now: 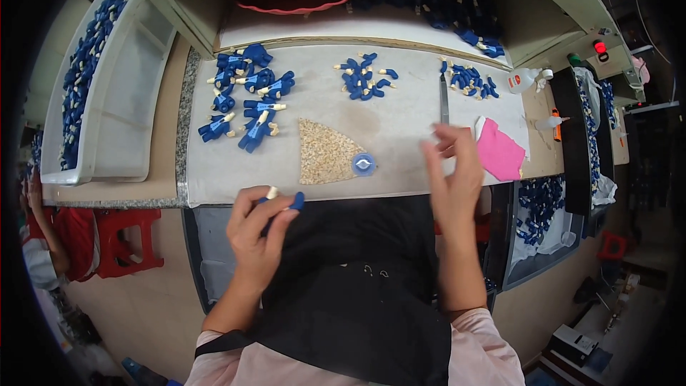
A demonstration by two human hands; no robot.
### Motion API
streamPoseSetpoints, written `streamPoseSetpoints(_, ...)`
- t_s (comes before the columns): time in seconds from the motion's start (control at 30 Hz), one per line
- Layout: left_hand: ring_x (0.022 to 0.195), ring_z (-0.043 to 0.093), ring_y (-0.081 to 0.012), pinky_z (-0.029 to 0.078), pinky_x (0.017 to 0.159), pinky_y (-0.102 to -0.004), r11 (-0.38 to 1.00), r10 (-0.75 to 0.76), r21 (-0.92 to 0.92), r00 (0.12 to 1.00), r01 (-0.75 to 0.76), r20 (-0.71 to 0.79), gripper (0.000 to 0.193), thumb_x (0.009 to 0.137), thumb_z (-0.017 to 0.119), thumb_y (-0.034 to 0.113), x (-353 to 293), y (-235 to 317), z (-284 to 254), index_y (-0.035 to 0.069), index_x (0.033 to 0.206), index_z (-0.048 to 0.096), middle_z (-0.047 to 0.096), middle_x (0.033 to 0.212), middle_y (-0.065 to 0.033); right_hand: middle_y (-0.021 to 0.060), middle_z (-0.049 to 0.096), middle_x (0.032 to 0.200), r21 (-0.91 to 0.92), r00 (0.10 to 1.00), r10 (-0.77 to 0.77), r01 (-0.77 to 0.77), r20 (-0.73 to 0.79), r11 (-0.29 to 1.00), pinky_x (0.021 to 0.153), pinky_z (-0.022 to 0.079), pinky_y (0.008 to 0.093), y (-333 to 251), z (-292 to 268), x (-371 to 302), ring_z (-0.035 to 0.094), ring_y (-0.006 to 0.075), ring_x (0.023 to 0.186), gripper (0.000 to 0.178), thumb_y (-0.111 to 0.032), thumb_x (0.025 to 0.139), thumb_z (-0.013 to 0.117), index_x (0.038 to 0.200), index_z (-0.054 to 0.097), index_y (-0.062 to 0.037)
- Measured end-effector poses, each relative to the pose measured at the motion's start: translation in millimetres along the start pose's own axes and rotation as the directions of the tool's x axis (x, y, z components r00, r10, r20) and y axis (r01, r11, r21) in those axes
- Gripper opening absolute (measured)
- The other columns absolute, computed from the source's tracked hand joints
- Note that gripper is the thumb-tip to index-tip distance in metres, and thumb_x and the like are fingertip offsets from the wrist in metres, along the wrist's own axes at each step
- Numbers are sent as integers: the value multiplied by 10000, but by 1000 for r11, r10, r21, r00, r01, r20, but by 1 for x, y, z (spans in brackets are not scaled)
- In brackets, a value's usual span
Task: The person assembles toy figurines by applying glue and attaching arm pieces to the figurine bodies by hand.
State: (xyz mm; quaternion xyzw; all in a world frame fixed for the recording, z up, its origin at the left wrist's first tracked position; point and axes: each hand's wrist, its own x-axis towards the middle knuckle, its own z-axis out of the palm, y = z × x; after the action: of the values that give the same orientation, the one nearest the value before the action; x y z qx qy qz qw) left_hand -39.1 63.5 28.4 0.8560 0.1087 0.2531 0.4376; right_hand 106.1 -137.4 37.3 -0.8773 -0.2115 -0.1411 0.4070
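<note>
**Left hand [251, 239] pinches a blue-and-cream piece [298, 201] near the speckled slab [325, 154]**

A white bin [125, 121] of blue parts stands well to the left of the slab. Nearer, still left of it, blue figures [259, 81] with cream tips lie in a loose group. Just below the slab's lower left corner, the left hand grasps the piece between thumb and fingers, which partly hide it. Small curved pieces [357, 87] are heaped above the slab, toward its right; a round blue disc [363, 164] sits at its right-hand tip. A slim metal tool [444, 96] lies upper right of the slab. Directly right of the slab, the right hand [459, 179] is blurred, fingers parted, nothing visible in its grasp; whether it touches the tool, I cannot tell. A pink cloth [500, 150] lies farther right of the slab.
</note>
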Motion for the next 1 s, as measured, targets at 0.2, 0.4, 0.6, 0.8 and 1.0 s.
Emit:
streamPoseSetpoints(0.2, 673, 551, -208, 435, 569, -285, 932, -61, 361, 997, 42, 41, 131, 674, 689, 63, -1, -20, -61, 42, 786, 624, 542, 797, -80, 158, 538, 823, -545, 992, 14, 56, 123, 837, 655, 437, 396, 53, 5, 33, 540, 309, 765, 341, -79, 737, 579, 1067, 502, -40)
streamPoseSetpoints(0.4, 716, 549, -230, 448, 600, -324, 801, 14, 588, 985, -116, 175, 120, 678, 684, 151, 18, -21, -96, 80, 755, 623, 527, 792, -66, 107, 518, 761, -440, 997, 74, -54, 27, 896, 581, 412, 319, 53, -14, 28, 508, 212, 650, 363, 7, 759, 487, 1116, 508, -57)
streamPoseSetpoints(0.6, 723, 545, -228, 451, 618, -325, 792, 27, 563, 934, -238, 357, 115, 694, 662, 157, 31, -30, -91, 84, 769, 615, 504, 794, -62, -25, 469, 749, 434, 871, 316, -466, 375, 771, 431, 268, 177, -8, -18, -19, 350, 20, 495, 313, -16, 826, 413, 1116, 528, -30)
streamPoseSetpoints(0.8, 716, 547, -227, 444, 608, -320, 814, -29, 548, 929, -192, 369, 116, 718, 656, 162, 24, -31, -97, 70, 780, 620, 522, 791, -66, 60, 543, 908, 463, 626, 26, -603, 780, 650, 756, 397, 204, -60, 31, -52, 517, 113, 831, 301, -7, 825, 518, 1125, 499, 6)
streamPoseSetpoints(1.0, 678, 542, -265, 432, 585, -338, 888, 24, 425, 941, -175, 338, 148, 641, 692, 96, 28, -4, -84, 43, 758, 618, 529, 758, -95, 98, 563, 768, 555, 808, -4, -402, 590, 728, 641, 425, 253, -56, 36, -62, 550, 159, 690, 296, -71, 851, 499, 1144, 482, -27)
